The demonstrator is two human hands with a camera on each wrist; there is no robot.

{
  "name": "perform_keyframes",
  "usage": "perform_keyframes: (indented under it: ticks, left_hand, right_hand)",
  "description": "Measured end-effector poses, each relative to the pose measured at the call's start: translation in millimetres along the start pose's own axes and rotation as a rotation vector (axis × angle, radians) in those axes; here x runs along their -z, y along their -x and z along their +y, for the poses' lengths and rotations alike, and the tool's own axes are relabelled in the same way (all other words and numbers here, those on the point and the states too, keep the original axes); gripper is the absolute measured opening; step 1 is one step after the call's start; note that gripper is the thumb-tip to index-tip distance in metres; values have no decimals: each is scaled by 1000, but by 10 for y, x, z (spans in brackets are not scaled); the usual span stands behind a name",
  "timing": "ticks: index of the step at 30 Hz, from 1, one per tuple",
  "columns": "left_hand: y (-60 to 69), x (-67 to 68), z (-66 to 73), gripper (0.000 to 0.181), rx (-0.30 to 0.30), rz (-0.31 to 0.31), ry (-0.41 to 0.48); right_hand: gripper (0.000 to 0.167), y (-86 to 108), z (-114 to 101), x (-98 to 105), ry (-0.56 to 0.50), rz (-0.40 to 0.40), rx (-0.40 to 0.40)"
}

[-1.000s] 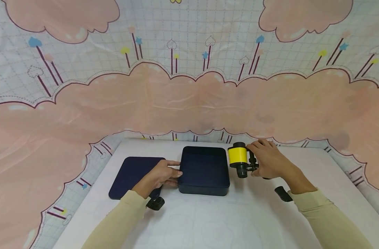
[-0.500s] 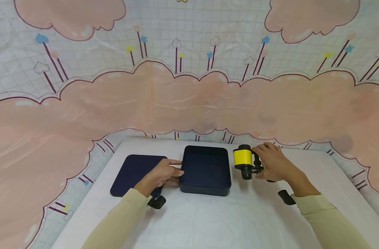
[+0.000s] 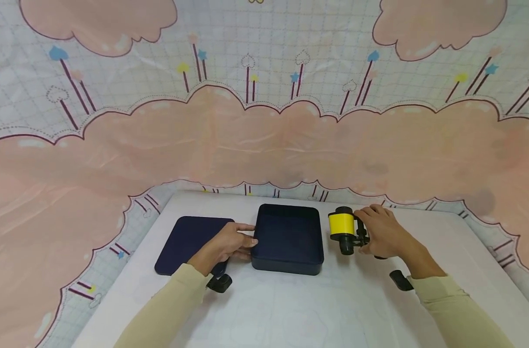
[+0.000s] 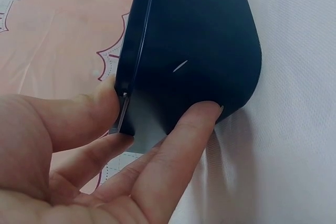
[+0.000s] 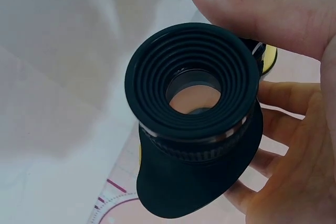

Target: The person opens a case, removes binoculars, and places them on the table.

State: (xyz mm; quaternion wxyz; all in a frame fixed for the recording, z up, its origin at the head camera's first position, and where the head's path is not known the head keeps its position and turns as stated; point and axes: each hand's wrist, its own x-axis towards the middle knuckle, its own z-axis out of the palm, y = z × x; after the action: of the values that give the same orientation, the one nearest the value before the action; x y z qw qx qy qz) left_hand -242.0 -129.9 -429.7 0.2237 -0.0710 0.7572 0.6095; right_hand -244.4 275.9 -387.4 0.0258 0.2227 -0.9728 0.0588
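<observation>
A dark navy rectangular box [image 3: 287,239] stands on the white table without its lid; nothing shows inside it. At its left side my left hand [image 3: 229,244] holds it, thumb at the rim and fingers against the outer wall [image 4: 199,40], as the left wrist view shows. To the right, my right hand [image 3: 383,232] grips a pair of black and yellow binoculars [image 3: 341,224], held above the table. In the right wrist view a ribbed black eyecup [image 5: 157,114] faces the camera, with the thumb on one side and the fingers on the other. My hand covers part of the binoculars.
A flat navy lid [image 3: 190,239] lies on the table left of the box, partly under my left forearm. The white table [image 3: 290,309] reaches back to a patterned pink and white cloth [image 3: 264,145]. Small black wrist devices [image 3: 221,283] hang at both cuffs.
My right hand has moved slightly right and toward me with the binoculars. The left hand stays at the box's side. The whole head view has shifted a little.
</observation>
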Motion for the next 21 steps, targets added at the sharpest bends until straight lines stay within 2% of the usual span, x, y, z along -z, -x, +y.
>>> perform_keyframes:
  ticks: [21]
  left_hand:
    - [8,-25,20,61,3,2,6]
  right_hand:
    - [92,17,46,-191,-26,-25,-30]
